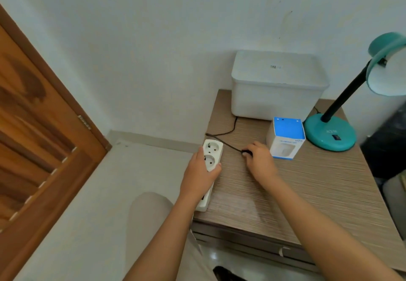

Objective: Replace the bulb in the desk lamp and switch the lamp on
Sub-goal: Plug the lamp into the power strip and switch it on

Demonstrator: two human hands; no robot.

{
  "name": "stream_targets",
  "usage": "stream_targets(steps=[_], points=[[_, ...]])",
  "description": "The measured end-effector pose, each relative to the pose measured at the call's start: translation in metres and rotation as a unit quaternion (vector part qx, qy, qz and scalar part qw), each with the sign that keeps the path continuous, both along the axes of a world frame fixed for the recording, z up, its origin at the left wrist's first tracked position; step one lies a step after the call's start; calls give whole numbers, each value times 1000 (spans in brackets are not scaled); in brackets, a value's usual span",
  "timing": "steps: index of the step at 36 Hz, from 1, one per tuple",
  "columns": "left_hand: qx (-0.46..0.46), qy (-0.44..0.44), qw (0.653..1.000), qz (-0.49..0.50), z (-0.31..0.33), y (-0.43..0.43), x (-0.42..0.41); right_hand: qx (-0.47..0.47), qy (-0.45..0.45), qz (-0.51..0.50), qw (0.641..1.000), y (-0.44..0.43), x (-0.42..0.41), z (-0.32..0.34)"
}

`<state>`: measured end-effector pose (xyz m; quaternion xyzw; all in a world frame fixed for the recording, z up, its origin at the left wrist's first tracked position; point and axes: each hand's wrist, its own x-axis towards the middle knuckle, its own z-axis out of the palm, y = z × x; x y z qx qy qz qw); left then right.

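A teal desk lamp (329, 134) stands at the table's far right, its black neck rising to a teal shade cut off by the frame edge; a black switch sits on its base. A blue and white bulb box (285, 137) stands beside the base. A white power strip (211, 155) lies along the table's left edge, and my left hand (201, 174) grips it around the middle. My right hand (259, 159) is closed on the black plug (245, 152) of the lamp's thin black cord (224, 135), a short way right of the strip.
A white lidded plastic bin (276, 82) stands at the back of the wood-grain table (296, 192). A brown wooden door (33, 137) fills the left. White walls meet behind. Dark objects sit right of the table.
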<state>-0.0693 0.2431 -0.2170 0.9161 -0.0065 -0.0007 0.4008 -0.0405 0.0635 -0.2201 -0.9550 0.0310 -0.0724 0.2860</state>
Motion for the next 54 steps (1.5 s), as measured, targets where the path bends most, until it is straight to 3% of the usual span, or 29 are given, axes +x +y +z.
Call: stream_targets(steps=[7, 12, 32, 54], points=[[-11, -3, 1000, 6, 2, -1, -1, 243, -24, -48, 968, 16, 7, 29], [-20, -6, 1000, 9, 2, -1, -1, 303, -53, -25, 951, 29, 12, 53], [-49, -16, 999, -3, -1, -1, 1, 231, -45, 51, 971, 64, 20, 36], [-43, -18, 999, 3, -2, -2, 1, 156, 18, 71, 985, 67, 21, 39]])
